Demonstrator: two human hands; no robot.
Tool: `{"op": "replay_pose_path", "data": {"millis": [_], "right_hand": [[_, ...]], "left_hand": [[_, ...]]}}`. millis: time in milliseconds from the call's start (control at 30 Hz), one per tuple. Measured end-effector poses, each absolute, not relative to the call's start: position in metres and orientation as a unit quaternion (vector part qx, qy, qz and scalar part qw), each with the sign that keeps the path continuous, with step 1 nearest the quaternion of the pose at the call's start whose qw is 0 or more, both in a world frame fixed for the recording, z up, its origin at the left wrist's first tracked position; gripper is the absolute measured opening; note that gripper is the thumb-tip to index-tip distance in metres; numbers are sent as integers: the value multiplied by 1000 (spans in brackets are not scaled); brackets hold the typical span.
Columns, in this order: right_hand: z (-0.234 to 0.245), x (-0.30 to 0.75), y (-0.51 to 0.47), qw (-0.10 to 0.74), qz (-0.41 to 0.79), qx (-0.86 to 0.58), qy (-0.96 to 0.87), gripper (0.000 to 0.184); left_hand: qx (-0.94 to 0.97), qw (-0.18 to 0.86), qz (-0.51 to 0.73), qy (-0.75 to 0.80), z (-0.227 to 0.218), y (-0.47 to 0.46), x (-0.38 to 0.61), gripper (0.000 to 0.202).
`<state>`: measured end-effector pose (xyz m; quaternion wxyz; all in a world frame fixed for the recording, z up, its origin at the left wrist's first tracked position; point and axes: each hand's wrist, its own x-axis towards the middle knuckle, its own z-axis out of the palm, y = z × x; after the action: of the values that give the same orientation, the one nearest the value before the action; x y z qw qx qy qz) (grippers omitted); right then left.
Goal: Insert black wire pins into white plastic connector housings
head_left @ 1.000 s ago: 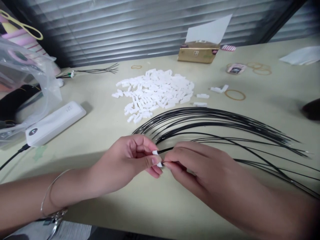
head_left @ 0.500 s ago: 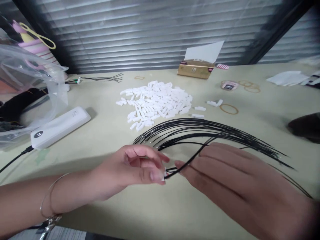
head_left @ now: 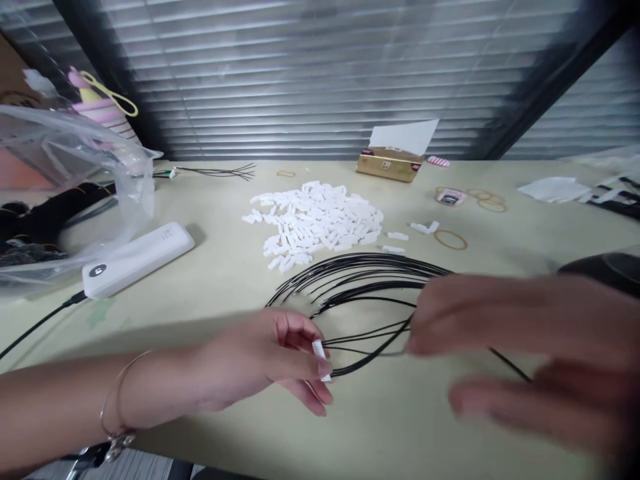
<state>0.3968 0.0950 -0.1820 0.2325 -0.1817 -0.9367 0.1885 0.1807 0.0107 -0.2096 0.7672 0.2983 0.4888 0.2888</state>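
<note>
The right hand [head_left: 525, 347] now sits farther right than half a second ago, blurred. From left: a white power bank [head_left: 137, 260], its markings unreadable; the left hand [head_left: 260, 363], fingers [head_left: 300, 365] pinched on a white connector [head_left: 318, 349] just above the counter [head_left: 380, 427]; black wires [head_left: 350, 348] trailing to the right hand's fingers, grip impossible to tell.

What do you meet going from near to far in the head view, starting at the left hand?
The left hand pinching a white connector → bundle of black wires → pile of white connectors → gold box → window blinds.
</note>
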Motion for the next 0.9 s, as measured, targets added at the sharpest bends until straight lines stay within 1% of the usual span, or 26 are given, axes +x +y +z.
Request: {"op": "replay_pose_path", "data": {"millis": [33,67,100,167,233,300,367,500,600,700,800,900], "right_hand": [[-181,395,102,246,201,-208,-925,22],[-182,391,109,242,203,-234,-920,16],[-186,386,116,225,202,-248,-921,13],[-201,373,127,183,194,-228,-936,10],[-218,361,133,143,183,-200,-952,10],[-230,355,134,132,173,-188,-958,16],[-232,355,130,148,164,-192,-956,20],[-212,367,107,230,135,-234,-935,18],[-198,373,85,214,204,-269,-917,19],[-199,372,75,148,267,-286,-908,25],[-206,367,78,104,289,-306,-901,28],[-210,365,83,107,301,-309,-896,26]], "left_hand": [[309,763,287,490,-211,9,181,17],[319,760,283,491,-213,8,182,19],[330,754,280,494,-215,6,183,20],[351,738,280,504,-218,3,184,21],[363,727,278,512,-219,2,184,20],[354,736,279,505,-217,3,183,21],[329,759,283,486,-216,7,180,22],[273,776,310,476,-216,15,174,20],[260,771,341,471,-218,17,173,19],[274,757,349,480,-218,17,175,15],[275,751,345,492,-216,16,177,14],[272,755,342,489,-215,17,178,15]]}}
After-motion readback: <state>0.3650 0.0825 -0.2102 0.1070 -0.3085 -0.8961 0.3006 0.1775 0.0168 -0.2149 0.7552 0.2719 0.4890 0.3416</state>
